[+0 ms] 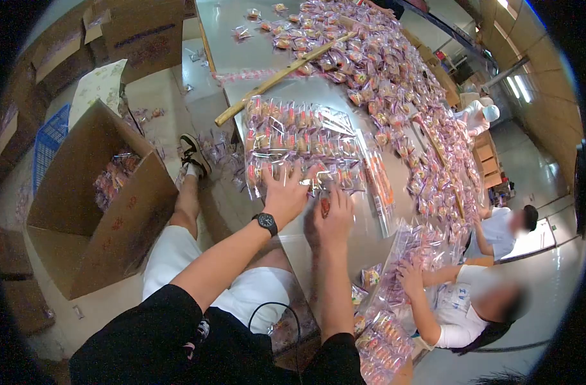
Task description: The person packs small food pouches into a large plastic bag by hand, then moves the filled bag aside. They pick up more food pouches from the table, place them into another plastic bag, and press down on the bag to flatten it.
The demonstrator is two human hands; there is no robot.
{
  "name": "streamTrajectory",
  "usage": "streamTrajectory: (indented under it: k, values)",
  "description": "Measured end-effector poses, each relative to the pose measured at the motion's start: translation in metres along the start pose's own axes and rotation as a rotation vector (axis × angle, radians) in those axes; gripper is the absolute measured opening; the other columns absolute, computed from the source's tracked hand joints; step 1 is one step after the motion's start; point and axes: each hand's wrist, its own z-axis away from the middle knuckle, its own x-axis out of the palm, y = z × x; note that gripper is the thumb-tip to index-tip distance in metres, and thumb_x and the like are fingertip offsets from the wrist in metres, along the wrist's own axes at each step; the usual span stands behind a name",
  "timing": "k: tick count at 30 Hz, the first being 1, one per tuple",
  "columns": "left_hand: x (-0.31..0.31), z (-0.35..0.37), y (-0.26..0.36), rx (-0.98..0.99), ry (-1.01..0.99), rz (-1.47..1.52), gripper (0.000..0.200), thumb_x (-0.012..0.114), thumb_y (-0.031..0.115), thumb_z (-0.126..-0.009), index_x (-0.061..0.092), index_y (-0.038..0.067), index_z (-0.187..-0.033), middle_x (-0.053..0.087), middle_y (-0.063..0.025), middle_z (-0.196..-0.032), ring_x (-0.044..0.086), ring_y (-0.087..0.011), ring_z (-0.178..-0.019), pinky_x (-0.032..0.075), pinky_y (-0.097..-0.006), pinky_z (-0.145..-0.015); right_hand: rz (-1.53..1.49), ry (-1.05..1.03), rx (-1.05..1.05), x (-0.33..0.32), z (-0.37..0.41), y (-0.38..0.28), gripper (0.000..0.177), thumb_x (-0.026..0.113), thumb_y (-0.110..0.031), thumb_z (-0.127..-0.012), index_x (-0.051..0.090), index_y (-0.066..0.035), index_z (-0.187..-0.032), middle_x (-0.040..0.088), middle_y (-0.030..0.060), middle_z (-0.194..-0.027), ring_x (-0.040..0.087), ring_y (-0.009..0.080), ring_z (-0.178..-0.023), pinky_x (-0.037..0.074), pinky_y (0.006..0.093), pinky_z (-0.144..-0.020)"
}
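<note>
- the clear bags of wrapped snacks (299, 138) lie flat in overlapping rows on the steel table (363, 240), close to the edge nearest the person.
- the left hand (285, 192), a black watch (266, 222) on its wrist, is spread wide with its palm down on the near row of bags, gripping nothing.
- the right hand (334, 217) lies just beside it, flat on the same row's edge, fingers stretched forward and close together, closed on nothing.
- a long wooden stick (281, 77) lies slantwise just past the far side of the bags.
- a wide heap of loose wrapped sweets (386, 70) covers the far end and the right-hand edge of the table.
- a co-worker's hand (409, 279) rests on another filled bag (408, 247) at the table's near right corner.
- off the table's left edge an open cardboard box (87, 212) stands on the floor with packets inside, and a blue crate (49, 144) sits beyond it.
</note>
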Motion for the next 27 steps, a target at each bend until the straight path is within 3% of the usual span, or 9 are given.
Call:
streamTrajectory:
  k: [5,8,11,14,20,21,24,27]
  values:
    - [-0.001,-0.001,-0.004,0.012,-0.001,-0.036,0.075,0.072,0.034,-0.087,0.046,0.024,-0.157,0.053,-0.0140,-0.153,0.051,-0.0389,-0.138,0.030,-0.0788,-0.107,0.038,0.005,-0.075,0.015,-0.044,0.003,0.057,0.067,-0.014,-0.087,0.060,-0.004,-0.143,0.062,0.0200,-0.141,0.054,0.0425,-0.132,0.036,0.0576,-0.115]
    - [-0.008,-0.005,-0.003,-0.011,0.037,-0.007,0.068,0.072,0.032,-0.086,0.054,0.023,-0.151,0.058,-0.0128,-0.147,0.055,-0.0343,-0.129,0.032,-0.0766,-0.105,-0.177,-0.081,-0.025,0.020,-0.047,0.008,0.051,0.069,-0.015,-0.089,0.064,-0.007,-0.139,0.064,0.0209,-0.139,0.051,0.0460,-0.135,0.033,0.0586,-0.117]
    - [-0.011,-0.008,0.004,-0.074,0.078,0.017,0.061,0.073,0.029,-0.084,0.061,0.021,-0.144,0.062,-0.0109,-0.141,0.058,-0.0304,-0.123,0.034,-0.0738,-0.103,-0.085,-0.065,0.084,0.009,-0.040,-0.006,0.041,0.072,-0.017,-0.089,0.070,-0.009,-0.129,0.066,0.0212,-0.134,0.051,0.0481,-0.134,0.034,0.0575,-0.117]
    - [-0.007,-0.010,0.010,-0.119,0.149,0.000,0.056,0.073,0.026,-0.083,0.066,0.021,-0.139,0.064,-0.0086,-0.134,0.058,-0.0294,-0.120,0.035,-0.0725,-0.102,-0.004,0.040,0.091,0.017,-0.038,-0.010,0.041,0.076,-0.007,-0.084,0.071,0.000,-0.124,0.063,0.0305,-0.129,0.056,0.0467,-0.124,0.041,0.0547,-0.111]
    - [0.000,-0.011,0.004,-0.128,0.204,-0.025,0.048,0.069,0.023,-0.086,0.069,0.023,-0.135,0.068,-0.0047,-0.108,0.060,-0.0292,-0.113,0.036,-0.0706,-0.102,-0.287,0.134,0.458,0.028,-0.025,-0.001,0.021,0.082,-0.012,-0.085,0.078,-0.002,-0.103,0.072,0.0227,-0.109,0.063,0.0386,-0.102,0.049,0.0490,-0.092]
    - [0.000,-0.016,0.006,-0.143,0.232,-0.025,0.047,0.069,0.023,-0.087,0.069,0.023,-0.134,0.068,-0.0041,-0.104,0.060,-0.0291,-0.111,0.036,-0.0703,-0.102,-0.304,0.281,0.216,0.033,-0.028,-0.001,0.015,0.082,-0.015,-0.084,0.081,-0.007,-0.096,0.077,0.0119,-0.095,0.065,0.0341,-0.092,0.048,0.0477,-0.090]
    - [-0.001,-0.022,0.009,-0.172,0.277,0.051,0.041,0.067,0.021,-0.087,0.072,0.022,-0.128,0.068,-0.0034,-0.098,0.061,-0.0288,-0.106,0.036,-0.0701,-0.102,-0.150,0.334,0.100,0.035,-0.016,-0.001,0.016,0.080,-0.012,-0.085,0.082,-0.008,-0.100,0.077,0.0092,-0.093,0.064,0.0317,-0.093,0.047,0.0462,-0.089]
    - [-0.006,-0.022,0.005,-0.156,0.104,0.030,0.033,0.068,0.022,-0.086,0.076,0.018,-0.118,0.070,-0.0060,-0.122,0.061,-0.0303,-0.118,0.034,-0.0711,-0.105,-0.070,0.359,-0.011,0.042,-0.020,0.010,0.021,0.074,-0.019,-0.090,0.081,-0.009,-0.108,0.077,0.0071,-0.097,0.063,0.0304,-0.094,0.046,0.0457,-0.094]
